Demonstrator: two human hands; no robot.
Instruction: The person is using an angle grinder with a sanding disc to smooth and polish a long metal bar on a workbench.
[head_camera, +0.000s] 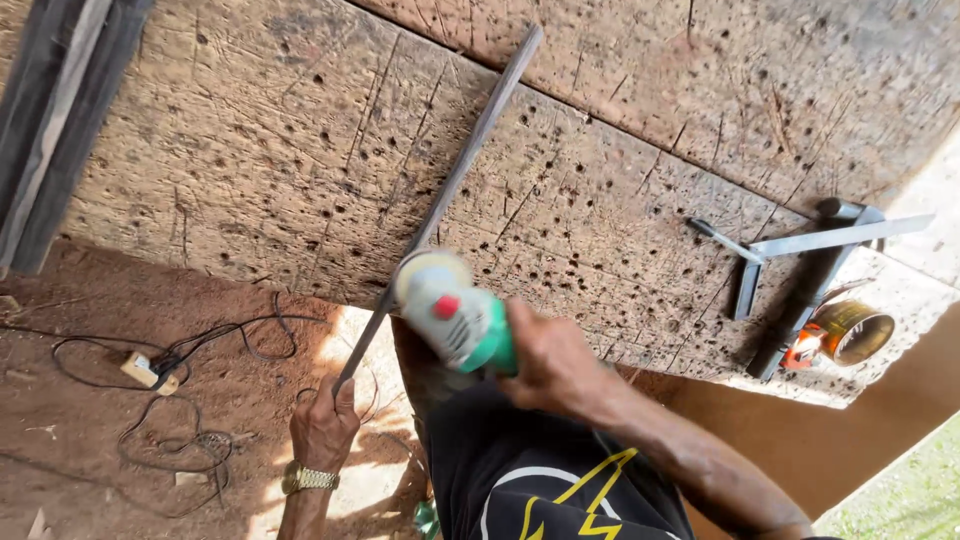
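Scarred, hole-pocked wood forms the table (620, 130), where a long metal rod (455, 175) lies slantwise, its near end overhanging the edge. Left hand (322, 425) grips that end (firmly clenched); right hand (545, 360) clasps a green angle grinder (455, 312) against the rod — grinding seems underway, demanding a steady hold.

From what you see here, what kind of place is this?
Probably an outdoor metal workshop. A scarred, hole-pocked wooden bench stands on bare dirt; the right hand holds an angle grinder against a metal rod, and a steel square lies nearby.
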